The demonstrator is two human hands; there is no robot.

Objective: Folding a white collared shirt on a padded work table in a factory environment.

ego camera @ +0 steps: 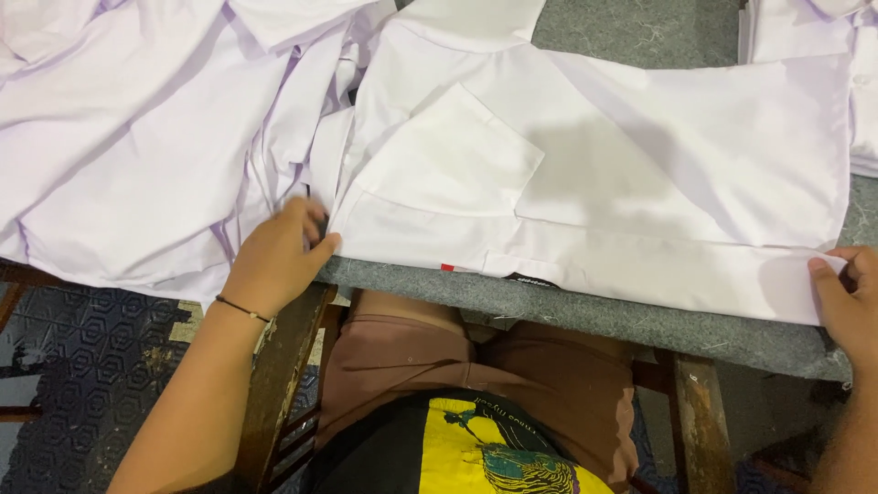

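Pinching the near edge of the white shirt point(585, 155) at both ends, left hand point(274, 256) and right hand point(846, 302) each clamped on the cloth, calls for even tension (it lies flat, smooth, pocket up) on the grey table point(640, 316) beside a rumpled shirt pile point(137, 137).

Shirt point(640, 165) smooth white cloth; table point(640, 325) rough grey felt.

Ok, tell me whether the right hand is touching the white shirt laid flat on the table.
Touching. The head view shows the right hand pinching the near right corner of the flat white shirt, thumb on the fabric.
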